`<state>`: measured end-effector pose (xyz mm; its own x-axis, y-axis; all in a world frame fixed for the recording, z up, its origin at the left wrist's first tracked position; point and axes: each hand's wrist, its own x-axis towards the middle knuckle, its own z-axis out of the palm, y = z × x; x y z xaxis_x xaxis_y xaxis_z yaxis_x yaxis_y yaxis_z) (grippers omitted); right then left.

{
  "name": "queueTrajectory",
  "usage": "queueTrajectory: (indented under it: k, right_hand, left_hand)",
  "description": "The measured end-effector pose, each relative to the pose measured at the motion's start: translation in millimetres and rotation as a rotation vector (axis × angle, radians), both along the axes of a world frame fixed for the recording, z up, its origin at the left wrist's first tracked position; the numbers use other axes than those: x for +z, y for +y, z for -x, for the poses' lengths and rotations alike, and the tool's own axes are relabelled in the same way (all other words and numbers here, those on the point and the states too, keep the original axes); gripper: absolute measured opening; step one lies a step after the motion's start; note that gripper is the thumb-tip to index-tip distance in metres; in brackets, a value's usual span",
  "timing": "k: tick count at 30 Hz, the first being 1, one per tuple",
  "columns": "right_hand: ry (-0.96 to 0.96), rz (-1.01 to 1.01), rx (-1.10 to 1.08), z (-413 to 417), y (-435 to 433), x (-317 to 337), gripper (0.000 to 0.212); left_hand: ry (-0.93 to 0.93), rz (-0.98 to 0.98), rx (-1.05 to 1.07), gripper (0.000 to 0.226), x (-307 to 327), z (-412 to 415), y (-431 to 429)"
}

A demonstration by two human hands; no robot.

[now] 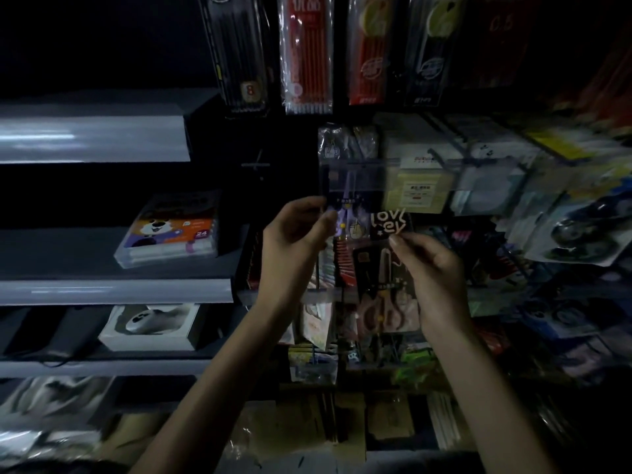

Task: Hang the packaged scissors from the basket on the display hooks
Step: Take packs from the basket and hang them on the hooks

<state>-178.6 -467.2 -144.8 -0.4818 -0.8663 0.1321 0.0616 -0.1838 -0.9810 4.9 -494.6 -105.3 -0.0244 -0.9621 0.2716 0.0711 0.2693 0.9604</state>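
Observation:
A packaged pair of scissors (383,268) in a dark card with pale lettering hangs upright between my hands, in front of the display rack. My right hand (434,278) pinches its top right corner between thumb and fingers. My left hand (294,241) grips the pack's top left edge, level with a clear price strip (359,176). Pinkish scissor handles show at the pack's lower end. The hook itself is hidden behind the pack and the strip. The basket is out of view.
Pen refill packs (306,53) hang above. Boxed and carded goods (578,234) crowd the rack to the right. Grey shelves on the left carry a marker case (171,234) and a white box (154,325). The scene is dim.

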Motion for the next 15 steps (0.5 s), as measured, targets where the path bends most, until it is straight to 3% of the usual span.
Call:
queueTrajectory:
  k: [15]
  right_hand:
    - [-0.006,-0.009,0.006,-2.5,-4.6,4.4,0.01]
  left_hand:
    - [0.099,0.088,-0.078,0.011,32.0,11.1,15.4]
